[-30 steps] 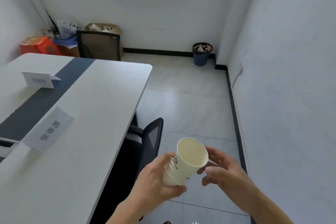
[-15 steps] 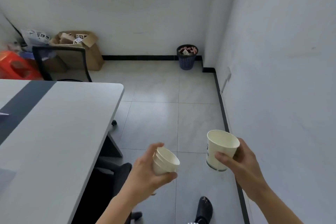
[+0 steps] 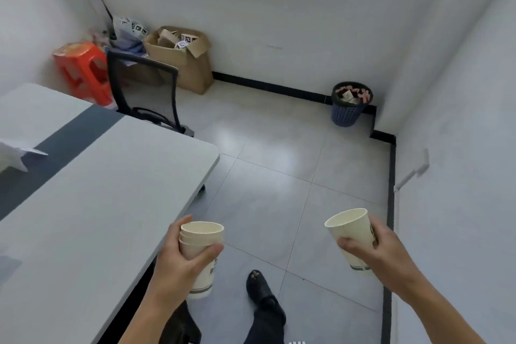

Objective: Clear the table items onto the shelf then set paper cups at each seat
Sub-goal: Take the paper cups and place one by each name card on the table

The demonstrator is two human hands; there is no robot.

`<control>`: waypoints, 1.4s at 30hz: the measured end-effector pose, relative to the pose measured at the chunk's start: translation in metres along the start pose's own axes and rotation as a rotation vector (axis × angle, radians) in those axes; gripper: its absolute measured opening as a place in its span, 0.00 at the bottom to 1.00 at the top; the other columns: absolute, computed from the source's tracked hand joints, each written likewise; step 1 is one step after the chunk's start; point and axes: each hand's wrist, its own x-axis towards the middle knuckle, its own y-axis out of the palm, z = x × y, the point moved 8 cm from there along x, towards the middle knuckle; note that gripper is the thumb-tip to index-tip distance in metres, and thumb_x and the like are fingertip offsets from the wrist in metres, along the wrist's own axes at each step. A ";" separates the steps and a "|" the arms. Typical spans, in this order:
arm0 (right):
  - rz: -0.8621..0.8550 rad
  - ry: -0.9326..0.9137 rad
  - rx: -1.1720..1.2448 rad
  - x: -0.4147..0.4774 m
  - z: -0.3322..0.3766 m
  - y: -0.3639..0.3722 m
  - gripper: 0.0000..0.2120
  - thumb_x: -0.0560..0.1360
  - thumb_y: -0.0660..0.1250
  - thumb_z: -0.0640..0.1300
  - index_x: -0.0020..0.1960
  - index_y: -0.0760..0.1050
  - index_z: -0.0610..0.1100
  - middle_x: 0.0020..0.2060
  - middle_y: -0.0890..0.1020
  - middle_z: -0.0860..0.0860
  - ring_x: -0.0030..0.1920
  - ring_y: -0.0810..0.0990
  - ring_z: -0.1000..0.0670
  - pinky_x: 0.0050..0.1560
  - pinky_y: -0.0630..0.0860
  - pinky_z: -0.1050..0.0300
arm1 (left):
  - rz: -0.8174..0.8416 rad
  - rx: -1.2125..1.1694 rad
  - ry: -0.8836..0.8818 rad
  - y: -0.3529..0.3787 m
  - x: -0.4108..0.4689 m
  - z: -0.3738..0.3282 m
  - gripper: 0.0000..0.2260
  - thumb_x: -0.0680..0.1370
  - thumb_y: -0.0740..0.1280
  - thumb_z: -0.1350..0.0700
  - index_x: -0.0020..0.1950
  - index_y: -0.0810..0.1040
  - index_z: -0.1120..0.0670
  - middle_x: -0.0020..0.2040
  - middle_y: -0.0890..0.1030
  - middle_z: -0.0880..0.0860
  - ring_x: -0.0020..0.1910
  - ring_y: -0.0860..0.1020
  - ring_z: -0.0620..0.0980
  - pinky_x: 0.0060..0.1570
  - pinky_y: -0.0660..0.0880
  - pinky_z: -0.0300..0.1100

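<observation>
Pale grey floor tiles (image 3: 279,176) and white walls fill the room. At far left stands a long white table with a dark grey stripe (image 3: 97,204); a folded white paper name card (image 3: 16,155) sits on the stripe at the picture's edge. Beyond the table's far end are an orange plastic stool (image 3: 83,70), a black mesh office chair (image 3: 145,92) and an open brown cardboard box (image 3: 190,70) against the wall.

Just beside the table's near edge, the left hand (image 3: 178,265) grips a nested stack of cream paper cups (image 3: 201,248), upright over the floor, fingers and thumb wrapped round it. A foot in a black slipper (image 3: 261,288) stands below. A dark blue plastic waste basket (image 3: 349,109) sits in the far corner. Well apart from the stack, the right hand (image 3: 382,254) grips a single cream paper cup (image 3: 353,234), tilted with its mouth leaning left.
</observation>
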 end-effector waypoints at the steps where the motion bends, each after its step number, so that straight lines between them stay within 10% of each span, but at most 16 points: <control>1: 0.045 -0.001 -0.023 0.022 0.006 0.007 0.29 0.53 0.72 0.61 0.51 0.76 0.50 0.41 0.80 0.46 0.35 0.79 0.56 0.30 0.77 0.64 | -0.044 -0.024 -0.010 -0.004 0.018 0.002 0.38 0.60 0.81 0.49 0.66 0.70 0.47 0.55 0.80 0.50 0.49 0.80 0.46 0.41 0.75 0.35; 14: 0.288 -0.135 -0.173 0.259 0.157 0.093 0.25 0.56 0.75 0.59 0.50 0.77 0.51 0.37 0.80 0.48 0.32 0.78 0.57 0.30 0.77 0.61 | -0.238 -0.114 0.009 -0.058 0.227 -0.077 0.38 0.61 0.81 0.47 0.67 0.69 0.46 0.57 0.78 0.46 0.55 0.78 0.47 0.50 0.75 0.41; 21: 0.610 -0.182 -0.287 0.364 0.190 0.195 0.21 0.60 0.77 0.54 0.51 0.76 0.54 0.37 0.81 0.52 0.34 0.80 0.55 0.32 0.78 0.59 | -0.614 -0.163 -0.186 -0.129 0.233 -0.037 0.31 0.67 0.79 0.58 0.67 0.70 0.50 0.52 0.78 0.47 0.37 0.81 0.37 0.38 0.74 0.36; 28: 0.918 -0.244 -0.395 0.456 0.241 0.305 0.22 0.61 0.75 0.54 0.53 0.75 0.53 0.41 0.81 0.47 0.34 0.80 0.55 0.29 0.77 0.63 | -0.937 -0.216 -0.327 -0.167 0.238 -0.041 0.41 0.54 0.77 0.42 0.65 0.69 0.45 0.56 0.79 0.49 0.49 0.80 0.46 0.42 0.75 0.39; 42: 1.354 -0.558 -0.671 0.392 0.277 0.571 0.25 0.61 0.67 0.71 0.44 0.73 0.51 0.36 0.82 0.51 0.38 0.81 0.47 0.40 0.80 0.45 | -1.315 -0.361 -0.591 -0.190 0.140 0.025 0.38 0.57 0.77 0.41 0.65 0.70 0.41 0.57 0.79 0.45 0.54 0.80 0.45 0.52 0.76 0.42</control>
